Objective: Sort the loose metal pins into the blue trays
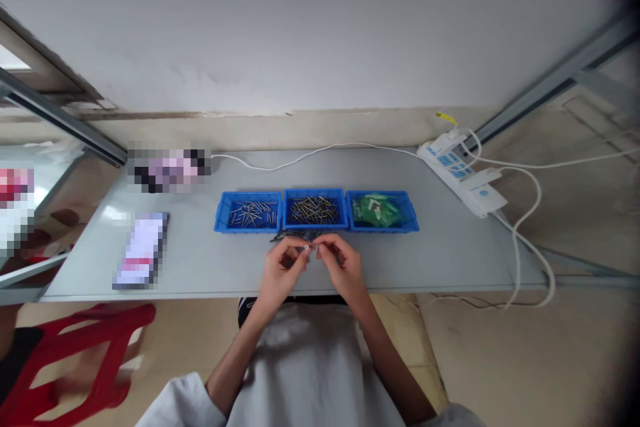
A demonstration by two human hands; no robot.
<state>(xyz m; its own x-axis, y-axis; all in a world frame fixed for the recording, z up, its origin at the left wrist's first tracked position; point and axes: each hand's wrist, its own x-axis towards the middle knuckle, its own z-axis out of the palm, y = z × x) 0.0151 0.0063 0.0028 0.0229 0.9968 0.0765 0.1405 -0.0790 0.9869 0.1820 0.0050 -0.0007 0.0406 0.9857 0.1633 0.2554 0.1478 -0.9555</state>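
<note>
Both hands meet over the front middle of the table, fingertips almost touching. Between thumb and forefinger, my left hand [281, 272] pinches a small white piece [307, 248], its exact kind too small to tell. My right hand [345, 270] is closed in a pinch just beside it; what its fingertips hold is too small to make out. Behind the fingers lies a pile of thin dark metal pins [280, 236], partly hidden by the hands. Just beyond are three blue bins: the left bin [247, 229] holds silvery pins, the middle bin [316, 225] darker pins, the right bin [385, 227] a green plastic bag [367, 212] with white pieces.
A white power strip [460, 173] with cables stands at the right, and a white cable [300, 160] runs along the back. A blurred phone-like object [140, 250] and another blurred item [173, 170] lie at the left. A red stool [85, 353] stands on the floor, lower left.
</note>
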